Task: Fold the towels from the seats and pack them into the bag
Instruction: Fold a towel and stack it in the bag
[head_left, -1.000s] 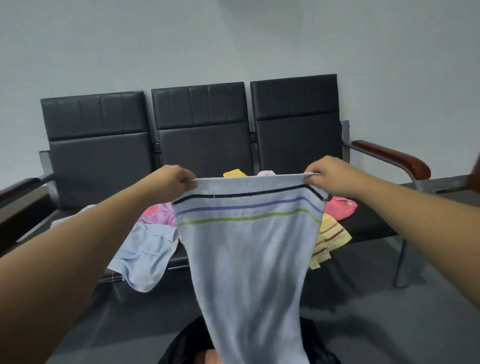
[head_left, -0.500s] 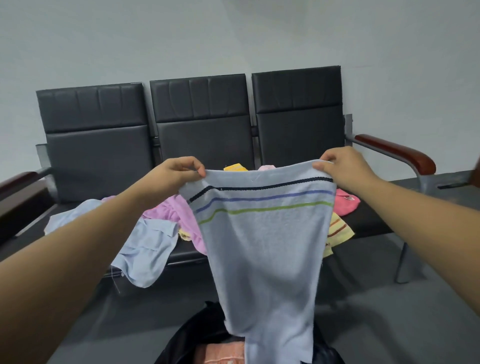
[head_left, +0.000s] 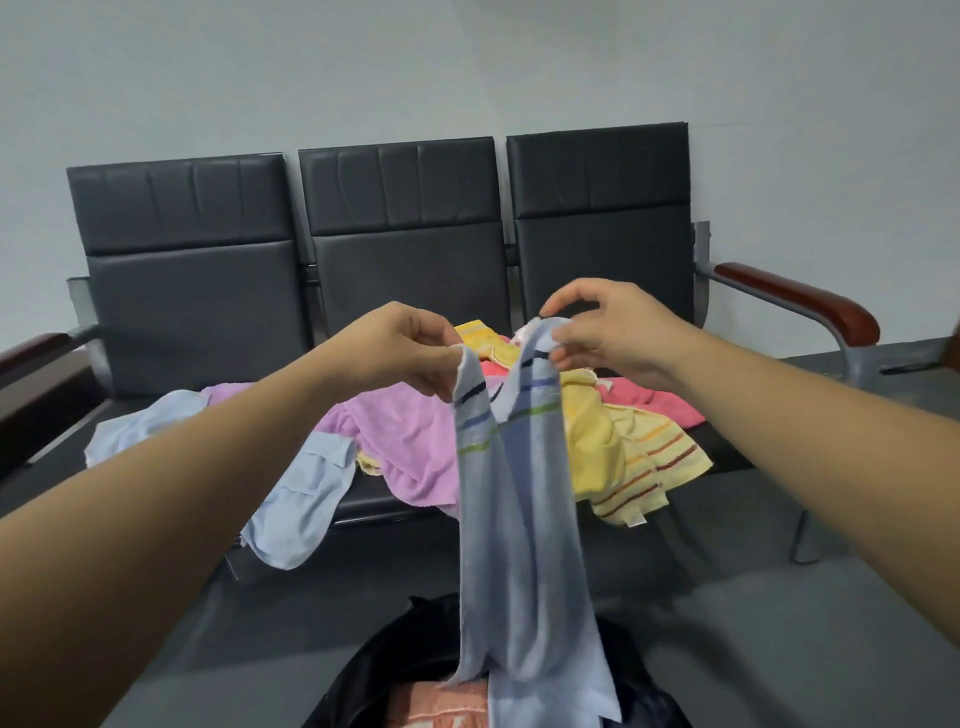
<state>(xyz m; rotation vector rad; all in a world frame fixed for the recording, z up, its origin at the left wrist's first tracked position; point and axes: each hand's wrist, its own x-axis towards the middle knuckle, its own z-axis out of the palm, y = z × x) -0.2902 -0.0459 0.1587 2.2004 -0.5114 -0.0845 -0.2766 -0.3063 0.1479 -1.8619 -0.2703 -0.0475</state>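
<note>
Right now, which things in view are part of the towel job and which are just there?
In the job:
- blue striped towel, pinched at its top corners by the left hand and right hand
- pink towel, yellow towels and light blue towel on the seats
- black bag below, an orange towel already inside

Just there:
- armrest
- wall
- floor

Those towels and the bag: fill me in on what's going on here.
A person is folding a light blue striped towel, pinching its top corners with the left hand and right hand close together so it hangs doubled lengthwise. Its lower end dangles over the open black bag on the floor, which already holds an orange towel. Pink, yellow and blue towels lie unfolded on the black seats.
</note>
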